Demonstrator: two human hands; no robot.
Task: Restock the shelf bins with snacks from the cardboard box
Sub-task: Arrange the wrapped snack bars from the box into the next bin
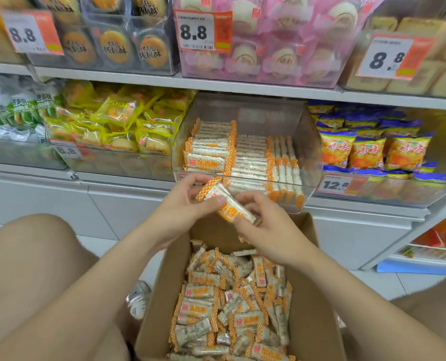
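An open cardboard box (310, 295) stands on the floor between my knees, holding several loose rice-cracker packets (232, 306) in white and orange wrappers. Above the box, my left hand (188, 201) and my right hand (261, 225) both grip a small stack of these packets (229, 204), held tilted just below the clear shelf bin (313, 152). That bin is partly filled with neat rows of the same packets (245, 157). My right hand also hides some more packets under its palm.
Neighbouring bins hold yellow cake packs (117, 121) to the left and blue-orange snack bags (367, 152) to the right. A higher shelf (216, 83) carries more bins with price tags. My bare knees flank the box. A foil packet (138, 298) lies on the floor left of it.
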